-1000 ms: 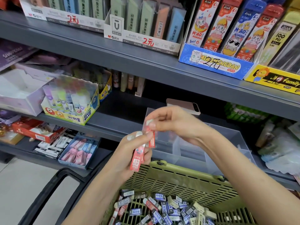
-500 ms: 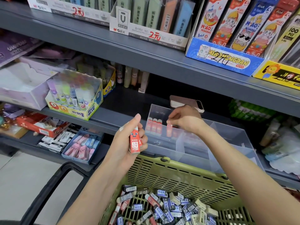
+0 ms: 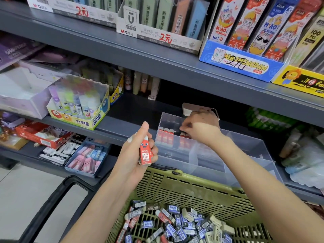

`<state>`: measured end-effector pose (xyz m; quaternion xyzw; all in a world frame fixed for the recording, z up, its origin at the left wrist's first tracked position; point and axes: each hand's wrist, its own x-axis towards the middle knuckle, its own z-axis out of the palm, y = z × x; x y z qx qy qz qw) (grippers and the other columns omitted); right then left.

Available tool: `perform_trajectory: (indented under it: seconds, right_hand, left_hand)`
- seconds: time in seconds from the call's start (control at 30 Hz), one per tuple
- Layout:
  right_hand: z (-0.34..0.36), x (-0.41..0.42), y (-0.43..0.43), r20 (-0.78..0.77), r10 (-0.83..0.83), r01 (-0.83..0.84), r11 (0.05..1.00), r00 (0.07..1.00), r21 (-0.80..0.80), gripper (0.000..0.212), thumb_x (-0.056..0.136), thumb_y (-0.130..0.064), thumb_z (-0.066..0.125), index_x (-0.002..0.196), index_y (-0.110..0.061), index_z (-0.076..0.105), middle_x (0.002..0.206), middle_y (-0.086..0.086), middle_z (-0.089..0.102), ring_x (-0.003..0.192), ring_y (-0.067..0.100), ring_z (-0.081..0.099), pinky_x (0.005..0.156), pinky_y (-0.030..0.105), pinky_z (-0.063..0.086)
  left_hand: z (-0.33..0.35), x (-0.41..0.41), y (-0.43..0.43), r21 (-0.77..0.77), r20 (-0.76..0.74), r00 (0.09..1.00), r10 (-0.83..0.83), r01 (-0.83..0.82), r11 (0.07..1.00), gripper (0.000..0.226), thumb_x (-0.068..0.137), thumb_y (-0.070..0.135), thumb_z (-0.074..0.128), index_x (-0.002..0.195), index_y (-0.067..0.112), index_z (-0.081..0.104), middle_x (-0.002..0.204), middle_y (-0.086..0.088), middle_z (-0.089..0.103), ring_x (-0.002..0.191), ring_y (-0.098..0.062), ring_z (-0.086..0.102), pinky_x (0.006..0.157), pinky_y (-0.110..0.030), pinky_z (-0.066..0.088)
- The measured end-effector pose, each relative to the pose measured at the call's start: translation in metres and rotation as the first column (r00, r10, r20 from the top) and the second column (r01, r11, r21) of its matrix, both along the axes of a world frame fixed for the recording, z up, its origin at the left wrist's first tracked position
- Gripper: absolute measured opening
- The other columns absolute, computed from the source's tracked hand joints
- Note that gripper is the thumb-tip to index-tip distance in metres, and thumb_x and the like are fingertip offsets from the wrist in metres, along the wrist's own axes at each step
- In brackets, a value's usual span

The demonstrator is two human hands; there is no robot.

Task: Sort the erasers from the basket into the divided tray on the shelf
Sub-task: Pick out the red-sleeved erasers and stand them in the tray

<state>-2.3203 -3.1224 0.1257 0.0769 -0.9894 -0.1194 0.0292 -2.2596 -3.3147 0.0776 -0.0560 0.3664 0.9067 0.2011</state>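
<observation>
My left hand [image 3: 135,151] grips a red eraser [image 3: 145,150] upright, above the rim of the green basket [image 3: 184,188]. Several loose erasers [image 3: 177,223] in red, blue, black and white sleeves fill the basket. A clear divided tray [image 3: 219,160] stands on the middle shelf. Three red erasers [image 3: 165,137] stand in a row in its back left compartment. My right hand [image 3: 199,128] reaches into that compartment, its fingertips pinching another red eraser [image 3: 185,136] beside the row.
A phone [image 3: 188,107] lies on the shelf behind the tray. A glue stick box [image 3: 78,106] sits to the left, and a blue box of pink erasers [image 3: 85,158] on the lower shelf. The basket's black handle [image 3: 57,195] hangs at left.
My right hand took a red eraser from the left hand, carried it into the tray's back left compartment and lowered it beside the row. The left hand turned its remaining eraser upright.
</observation>
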Motion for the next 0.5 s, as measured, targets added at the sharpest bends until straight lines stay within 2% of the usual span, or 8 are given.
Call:
perform_trajectory:
  seconds: [0.03, 0.07, 0.13, 0.17, 0.3, 0.4, 0.43, 0.5]
  right_hand:
    - [0.004, 0.008, -0.003, -0.034, 0.001, -0.008, 0.977, 0.999, -0.212, 0.028, 0.091, -0.047, 0.050, 0.101, -0.031, 0.071, 0.105, -0.007, 0.067, 0.104, 0.016, 0.055, 0.089, 0.030, 0.041]
    - [0.008, 0.018, -0.008, -0.027, 0.021, -0.031, 0.879, 0.999, -0.476, 0.025, 0.089, -0.045, 0.055, 0.098, -0.029, 0.071, 0.101, -0.009, 0.068, 0.098, 0.012, 0.059, 0.087, 0.030, 0.045]
    - [0.017, 0.040, -0.029, 0.054, 0.173, -0.052, 0.556, 0.983, -0.830, 0.022, 0.083, -0.042, 0.064, 0.099, -0.029, 0.071, 0.092, -0.012, 0.069, 0.087, 0.007, 0.062, 0.081, 0.029, 0.049]
    - [0.020, 0.051, -0.039, 0.070, 0.258, -0.074, 0.508, 0.964, -0.858, 0.029, 0.080, -0.045, 0.066, 0.104, -0.030, 0.069, 0.089, -0.012, 0.067, 0.083, 0.006, 0.061, 0.077, 0.027, 0.049]
    - [0.018, 0.071, -0.067, 0.077, 0.359, -0.162, 0.591, 0.930, -0.791, 0.034, 0.075, -0.043, 0.071, 0.107, -0.032, 0.066, 0.078, -0.010, 0.054, 0.073, 0.005, 0.049, 0.071, 0.030, 0.046]
    - [0.014, 0.075, -0.074, 0.079, 0.300, -0.096, 0.525, 0.951, -0.846, 0.028, 0.072, -0.032, 0.077, 0.098, -0.026, 0.068, 0.080, -0.005, 0.061, 0.074, 0.011, 0.055, 0.073, 0.037, 0.050]
    - [0.012, 0.076, -0.074, 0.069, 0.285, -0.086, 0.499, 0.956, -0.862, 0.026, 0.072, -0.029, 0.078, 0.095, -0.026, 0.068, 0.079, -0.005, 0.063, 0.072, 0.010, 0.056, 0.071, 0.033, 0.050]
    - [0.011, 0.075, -0.070, 0.087, 0.252, -0.005, 0.342, 0.964, -0.940, 0.018, 0.072, -0.020, 0.079, 0.086, -0.026, 0.069, 0.073, -0.005, 0.064, 0.063, 0.005, 0.054, 0.062, 0.020, 0.048]
  left_hand:
    - [0.000, 0.000, 0.000, -0.001, -0.002, 1.000, 0.009, -0.009, 1.000, 0.043, 0.048, 0.053, 0.086, 0.062, 0.019, 0.063, 0.057, 0.000, 0.051, 0.048, -0.010, 0.051, 0.038, -0.019, 0.039]
    - [0.000, 0.000, 0.001, -0.004, -0.003, 1.000, 0.021, -0.021, 1.000, 0.045, 0.048, 0.054, 0.085, 0.062, 0.019, 0.062, 0.056, 0.000, 0.050, 0.048, -0.010, 0.050, 0.038, -0.019, 0.038]
    - [0.000, 0.000, 0.002, -0.018, -0.013, 0.999, 0.048, -0.048, 0.999, 0.048, 0.049, 0.057, 0.083, 0.064, 0.018, 0.058, 0.055, 0.001, 0.048, 0.048, -0.010, 0.048, 0.038, -0.019, 0.037]
    - [0.000, 0.001, 0.003, -0.034, -0.027, 0.998, 0.063, -0.064, 0.997, 0.049, 0.052, 0.058, 0.081, 0.065, 0.018, 0.056, 0.055, 0.001, 0.049, 0.047, -0.010, 0.049, 0.039, -0.019, 0.038]
    - [-0.002, 0.005, 0.005, -0.118, -0.109, 0.986, 0.123, -0.136, 0.984, 0.044, 0.060, 0.061, 0.070, 0.067, 0.018, 0.067, 0.063, -0.002, 0.062, 0.061, -0.014, 0.064, 0.052, -0.027, 0.053]
    - [-0.001, 0.008, 0.005, -0.159, -0.118, 0.977, 0.179, -0.196, 0.968, 0.042, 0.060, 0.065, 0.066, 0.061, 0.024, 0.071, 0.067, -0.004, 0.067, 0.066, -0.016, 0.069, 0.054, -0.028, 0.055]
    - [-0.001, 0.008, 0.006, -0.182, -0.118, 0.974, 0.191, -0.211, 0.960, 0.042, 0.060, 0.066, 0.064, 0.062, 0.024, 0.071, 0.070, -0.007, 0.069, 0.069, -0.018, 0.070, 0.056, -0.030, 0.056]
    - [0.000, 0.008, 0.008, -0.242, -0.107, 0.974, 0.199, -0.220, 0.945, 0.051, 0.059, 0.069, 0.061, 0.067, 0.020, 0.069, 0.078, -0.016, 0.070, 0.073, -0.025, 0.069, 0.063, -0.035, 0.056]
